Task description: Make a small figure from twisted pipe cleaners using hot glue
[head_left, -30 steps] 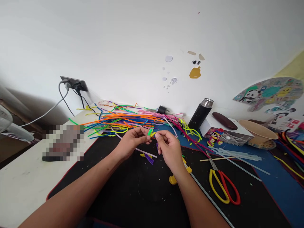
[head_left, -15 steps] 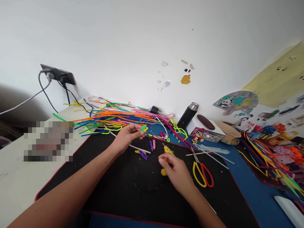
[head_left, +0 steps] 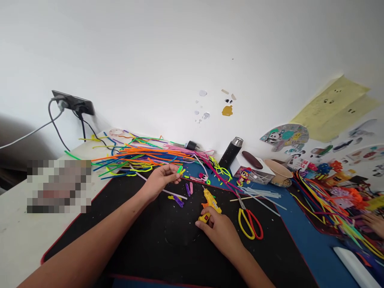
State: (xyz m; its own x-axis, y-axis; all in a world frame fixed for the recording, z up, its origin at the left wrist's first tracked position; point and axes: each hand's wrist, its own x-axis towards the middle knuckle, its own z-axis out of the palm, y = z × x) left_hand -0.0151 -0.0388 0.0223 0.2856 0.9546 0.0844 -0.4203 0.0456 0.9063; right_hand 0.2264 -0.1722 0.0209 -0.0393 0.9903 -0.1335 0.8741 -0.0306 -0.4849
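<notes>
My left hand [head_left: 164,178] is closed in a pinch on a small bent piece of green and yellow pipe cleaner [head_left: 180,170]. On the black mat, my right hand [head_left: 218,229] has its fingers around the handle of a yellow hot glue gun [head_left: 211,200], whose nozzle points away from me. Between the hands lie a folded purple pipe cleaner [head_left: 179,201] and a folded pink one [head_left: 191,188]. Scissors [head_left: 251,224] with one yellow and one red handle rest to the right of the glue gun.
A pile of coloured pipe cleaners [head_left: 150,153] runs along the wall. Behind the scissors are clear glue sticks [head_left: 264,193], a black flask [head_left: 231,154] and a white box [head_left: 261,175] beside a small figure [head_left: 245,176]. Another person's hand [head_left: 375,222] shows at the right edge.
My right hand has moved down and closed around the glue gun's handle. My left hand keeps its pinch on the green and yellow piece. The view has shifted slightly, and another person's hand has appeared at right.
</notes>
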